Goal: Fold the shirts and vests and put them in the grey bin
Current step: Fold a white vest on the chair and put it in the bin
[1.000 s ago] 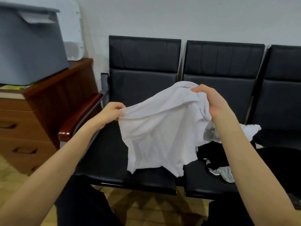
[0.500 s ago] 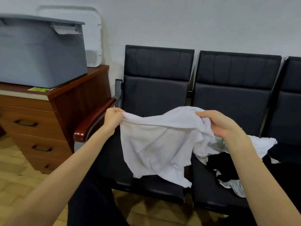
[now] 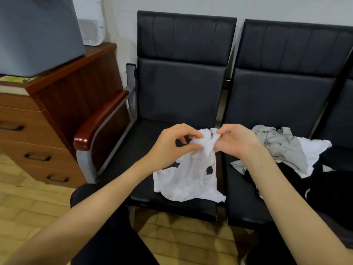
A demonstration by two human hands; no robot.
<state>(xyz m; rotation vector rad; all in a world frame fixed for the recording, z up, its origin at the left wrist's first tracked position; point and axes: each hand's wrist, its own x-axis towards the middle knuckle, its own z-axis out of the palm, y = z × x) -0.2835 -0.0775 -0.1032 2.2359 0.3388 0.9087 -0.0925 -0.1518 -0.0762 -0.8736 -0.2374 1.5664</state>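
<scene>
Both hands on the white top, right over the left seat

My left hand [image 3: 172,144] and right hand [image 3: 236,142] each pinch the bunched upper edge of the white top [image 3: 188,180] with curled fingers, close together. The rest of it lies crumpled on the left seat [image 3: 145,165]. A grey garment [image 3: 282,148] plus white and black ones are piled on the next seat. Grey bin [image 3: 38,33] sits on the wooden drawers [image 3: 63,104] to the left.
</scene>
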